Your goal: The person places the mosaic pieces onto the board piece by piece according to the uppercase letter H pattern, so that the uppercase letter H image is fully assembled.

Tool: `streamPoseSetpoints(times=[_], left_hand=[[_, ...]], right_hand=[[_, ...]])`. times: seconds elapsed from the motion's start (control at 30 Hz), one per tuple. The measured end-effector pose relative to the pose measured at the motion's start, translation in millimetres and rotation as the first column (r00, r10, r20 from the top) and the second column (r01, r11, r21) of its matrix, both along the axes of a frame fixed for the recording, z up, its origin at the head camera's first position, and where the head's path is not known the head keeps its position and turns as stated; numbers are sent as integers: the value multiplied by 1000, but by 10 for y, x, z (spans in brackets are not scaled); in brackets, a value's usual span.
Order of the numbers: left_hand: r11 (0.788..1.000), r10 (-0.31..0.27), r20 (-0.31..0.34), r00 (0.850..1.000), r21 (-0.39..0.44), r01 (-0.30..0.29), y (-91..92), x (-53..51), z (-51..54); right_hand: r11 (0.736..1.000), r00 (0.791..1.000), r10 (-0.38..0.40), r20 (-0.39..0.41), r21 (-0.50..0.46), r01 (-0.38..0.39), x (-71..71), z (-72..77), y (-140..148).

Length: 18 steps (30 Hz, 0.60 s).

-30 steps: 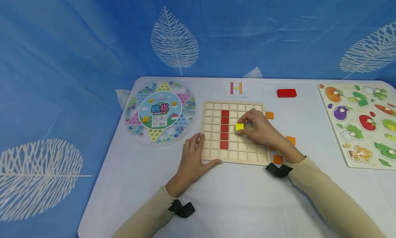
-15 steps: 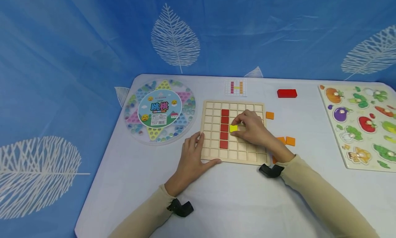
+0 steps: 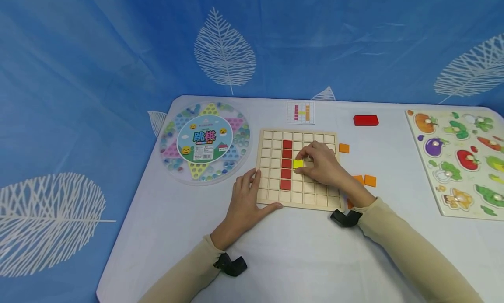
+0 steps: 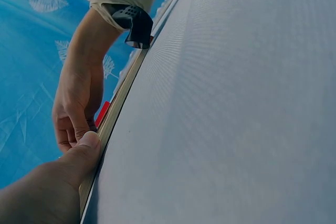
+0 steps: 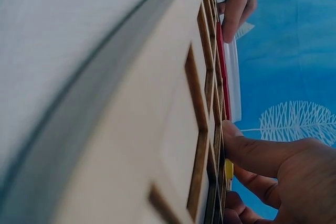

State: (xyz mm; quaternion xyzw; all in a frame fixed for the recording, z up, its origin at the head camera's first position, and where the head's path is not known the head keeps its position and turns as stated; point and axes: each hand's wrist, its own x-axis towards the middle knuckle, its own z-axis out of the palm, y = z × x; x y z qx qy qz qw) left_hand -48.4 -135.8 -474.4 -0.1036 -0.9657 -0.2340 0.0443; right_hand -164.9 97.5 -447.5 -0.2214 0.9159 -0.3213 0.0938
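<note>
Just off the heart of the wooden board [image 3: 275, 197], the right hand [image 3: 323, 165] pinches the yellow tile [image 3: 298, 164] between thumb and fingers, on the three o'clock side of the middle one of five red tiles [image 3: 286, 164]; whether it sits flush can't be told. The left hand [image 3: 243, 209] lies spread at eight, fingers on the board's edge, thumb out along the rim. Here's the danger: a crooked release could leave the tile tilted in its square, a stray thumb could jog a red one loose, and an uneven push at eight could skew the whole board. Watch the right sleeve [image 3: 409, 246] too, slanting in from four: one low sweep could scatter the orange tiles [image 3: 370, 181] just outside the board. Beneath it all, a white-covered table [image 3: 181, 224]; pattern card [image 3: 301, 113] at twelve, red block [image 3: 365, 120] at two, vegetable puzzle [image 3: 453, 153] at three, marble game [image 3: 204, 139] near half past nine, and beyond the far edge, a blue cloth [image 3: 315, 36] printed with white leaves!
</note>
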Motion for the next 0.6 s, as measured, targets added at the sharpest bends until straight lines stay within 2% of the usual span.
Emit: streamPoseSetpoints(times=[0.6], left_hand=[[1000, 1, -8, 1000, -14, -1, 4, 4, 6]], right_hand=[[1000, 1000, 7, -11, 5, -7, 5, 3, -3]])
